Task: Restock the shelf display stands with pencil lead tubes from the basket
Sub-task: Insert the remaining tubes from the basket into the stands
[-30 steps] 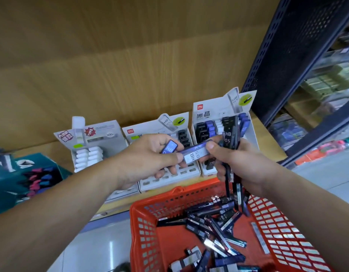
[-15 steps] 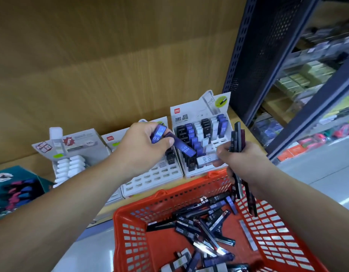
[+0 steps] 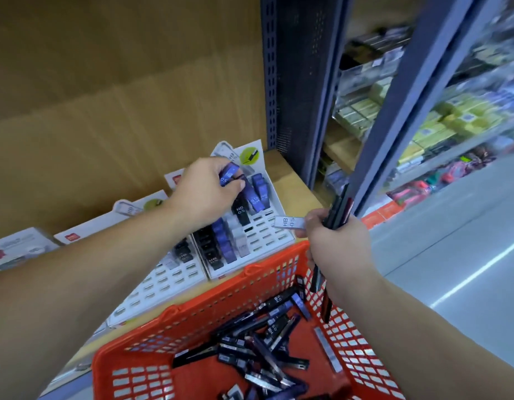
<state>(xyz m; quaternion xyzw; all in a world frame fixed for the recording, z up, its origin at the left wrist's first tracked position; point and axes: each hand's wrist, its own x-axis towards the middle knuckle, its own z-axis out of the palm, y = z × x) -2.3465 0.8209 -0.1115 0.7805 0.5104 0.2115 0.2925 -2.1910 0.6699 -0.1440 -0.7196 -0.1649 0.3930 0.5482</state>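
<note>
the red basket (image 3: 215,295) sits low in view, its floor strewn with loose pencil lead tubes (image 3: 264,342) — dark, blue and grey, lying crosswise. beyond the basket's far rim, on the wooden shelf (image 3: 293,183), a white display stand (image 3: 267,235) holds rows of black, blue and pale tubes upright in its slots. the left hand (image 3: 205,192) is above that stand, fingers curled round a blue tube (image 3: 228,173) marked hb 0.5; a second blue one under the thumb slants down to the stand's back rows, and i cannot tell whether the hand grips it too. the right hand (image 3: 333,241) is over the basket's far right corner, fingers clenched on a bundle of dark tubes (image 3: 339,209) that juts out above and below the fist — one grey tube (image 3: 289,222) pinched at the fingertips. beyond the basket's far left rim a second stand (image 3: 163,281) shows mostly bare slots.
</note>
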